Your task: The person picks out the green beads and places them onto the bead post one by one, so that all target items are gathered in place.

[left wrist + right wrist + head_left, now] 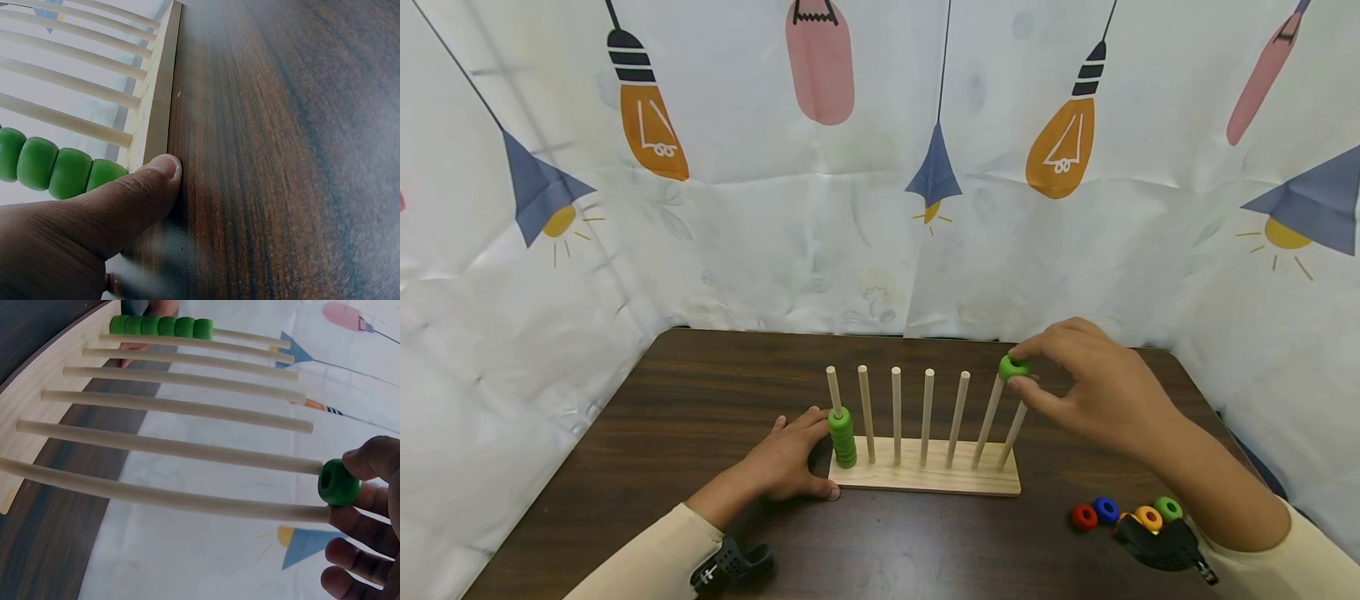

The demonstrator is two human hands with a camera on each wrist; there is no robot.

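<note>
A wooden peg rack [925, 477] with a row of upright pegs stands on the table. Its leftmost peg carries a stack of several green beads [842, 439]. My left hand [786, 458] grips the left end of the rack, thumb [134, 194] against the front corner of the base and fingers behind the stack. At the other end, my right hand [1101, 387] pinches a single green bead [337, 482] between thumb and fingers. That bead is at the tip of the second peg from the right, its hole facing the peg in the right wrist view. The other pegs are bare.
Loose beads lie on the dark wood table [700, 408] at the front right: a red bead [1083, 517], a blue bead [1107, 510], a green bead [1168, 507] and orange ones [1148, 517], partly behind the right wrist's camera [1161, 546]. A printed curtain [760, 250] encloses the table's back and sides.
</note>
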